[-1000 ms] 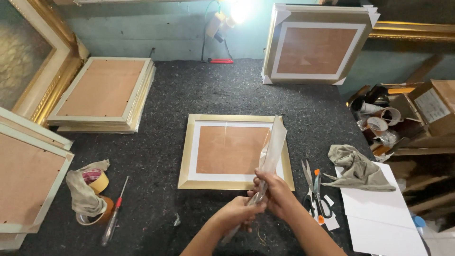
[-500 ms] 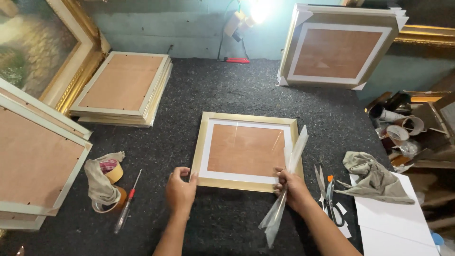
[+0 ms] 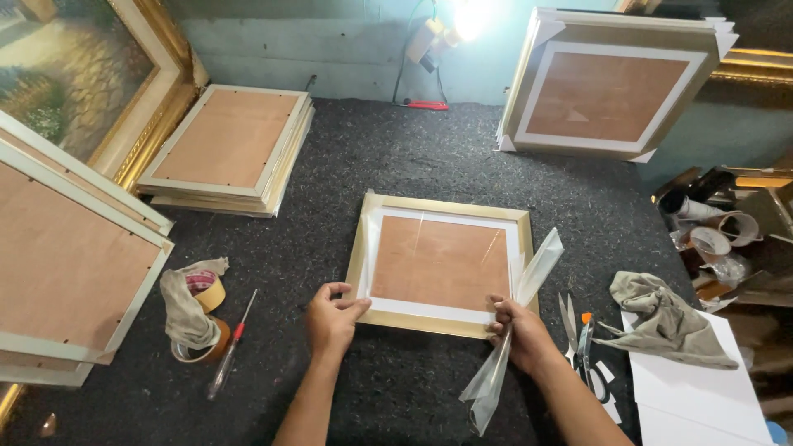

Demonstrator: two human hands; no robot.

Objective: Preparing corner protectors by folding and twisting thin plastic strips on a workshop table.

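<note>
A gold picture frame (image 3: pixel 440 266) lies face down on the dark felt table, its brown backing board edged in white. My left hand (image 3: pixel 333 318) grips the frame's near left corner. My right hand (image 3: pixel 519 332) rests on the near right corner and pinches a long strip of clear plastic film (image 3: pixel 514 329) that runs from beside the frame's right edge down past my wrist.
A stack of frames (image 3: pixel 225 149) lies at the back left, and larger frames (image 3: pixel 70 264) lean at the left edge. Tape rolls with a rag (image 3: pixel 194 310) and a screwdriver (image 3: pixel 230 345) sit left. Scissors (image 3: pixel 578 339), a grey cloth (image 3: pixel 665 318) and white sheets (image 3: pixel 694 396) lie right. Another frame (image 3: pixel 607 83) leans at the back right.
A second ago both hands held the plastic film together in front of the frame. My left hand has since let go and moved to the frame's left corner; the right keeps the film.
</note>
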